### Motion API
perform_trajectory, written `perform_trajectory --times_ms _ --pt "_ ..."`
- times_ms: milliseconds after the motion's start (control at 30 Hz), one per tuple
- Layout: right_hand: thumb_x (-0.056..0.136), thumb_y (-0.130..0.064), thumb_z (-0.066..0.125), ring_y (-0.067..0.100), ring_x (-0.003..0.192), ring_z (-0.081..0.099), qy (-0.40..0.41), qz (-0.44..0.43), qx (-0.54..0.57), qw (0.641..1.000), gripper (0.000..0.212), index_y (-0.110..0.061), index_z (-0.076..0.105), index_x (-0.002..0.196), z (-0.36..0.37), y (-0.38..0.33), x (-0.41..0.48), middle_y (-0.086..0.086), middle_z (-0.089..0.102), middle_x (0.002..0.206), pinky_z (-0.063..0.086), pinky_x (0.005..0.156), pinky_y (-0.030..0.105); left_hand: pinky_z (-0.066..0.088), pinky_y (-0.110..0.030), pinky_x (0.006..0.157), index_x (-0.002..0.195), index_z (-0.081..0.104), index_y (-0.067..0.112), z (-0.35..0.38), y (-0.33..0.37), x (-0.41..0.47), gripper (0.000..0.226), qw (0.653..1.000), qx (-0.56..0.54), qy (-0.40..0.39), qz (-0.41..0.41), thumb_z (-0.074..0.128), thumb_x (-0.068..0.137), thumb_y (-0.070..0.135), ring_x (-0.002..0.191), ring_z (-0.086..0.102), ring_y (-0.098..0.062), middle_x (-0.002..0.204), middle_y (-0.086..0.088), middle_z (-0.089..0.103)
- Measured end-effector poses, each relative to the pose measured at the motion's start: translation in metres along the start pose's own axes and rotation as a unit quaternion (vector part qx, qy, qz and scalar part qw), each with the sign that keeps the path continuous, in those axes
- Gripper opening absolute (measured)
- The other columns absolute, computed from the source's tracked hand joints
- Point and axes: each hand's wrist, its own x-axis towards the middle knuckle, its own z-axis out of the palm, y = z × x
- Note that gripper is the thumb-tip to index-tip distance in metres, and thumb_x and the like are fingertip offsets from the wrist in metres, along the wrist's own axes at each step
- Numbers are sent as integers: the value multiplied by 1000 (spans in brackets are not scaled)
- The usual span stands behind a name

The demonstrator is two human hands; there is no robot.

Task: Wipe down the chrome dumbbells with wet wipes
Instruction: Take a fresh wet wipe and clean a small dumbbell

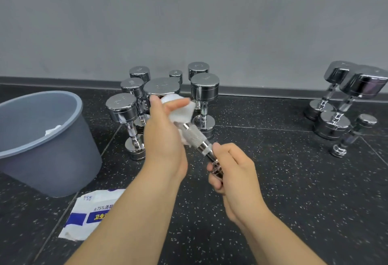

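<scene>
Steadiness comes from the right hand [233, 172] clenching the lower end of the knurled chrome dumbbell [195, 136], right of the grey plastic bin [42, 149], while the left hand [165, 134] grasps a white wet wipe [181, 109] round its top.

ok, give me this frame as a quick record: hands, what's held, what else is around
left hand: holds wet wipe over upper end of held dumbbell
right hand: grips that dumbbell's lower end
held dumbbell: tilted, in the air, knurled handle showing
bin: grey, at left, white wipe inside
wipes packet: lies flat near the bin
other dumbbells: upright cluster behind the hands; second group far right
</scene>
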Motion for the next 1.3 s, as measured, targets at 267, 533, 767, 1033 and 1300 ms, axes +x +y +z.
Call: perform_trajectory --times_ms 267,533,767,1033,1300 --pt "92 -21 66 15 62 63 -276 128 -114 946 9 -19 61 85 -13 -1 10 5 69 81 41 46 18 55 -32 62 103 56 30 -19 1 13 15 997 41 18 65 59 97 17 63 63 -14 73 -2 61" --pt "88 -19 67 6 63 52 -220 13 -313 924 8 -17 59 86 -7 -1 6 -3 59 74 44 61 20 54 -30 65 85 63 15 7 -15 -5 14 990 116 -77 35 60 96 24 60 57 -14 64 -1 64" --pt "95 -24 55 4 64 50 -139 -59 -391 908 5 -25 52 99 -12 -2 14 -10 59 83 40 56 20 50 -29 80 90 71 19 7 -31 -14 51 983 130 -84 -101 30 105 46 83 71 -12 82 1 75" --pt "86 -28 66 5 68 55 -197 10 -336 921 10 -21 62 92 -20 -2 19 -11 63 75 47 72 28 53 -33 76 94 67 15 11 -19 -11 45 991 69 -74 -88 37 103 47 71 67 -12 76 0 73" --pt "95 -37 60 8 64 41 -77 16 -298 951 26 -19 52 79 -26 22 56 -11 46 69 36 64 25 49 -25 61 76 69 15 -2 6 39 32 841 505 -177 77 53 97 34 58 64 -13 61 4 69"
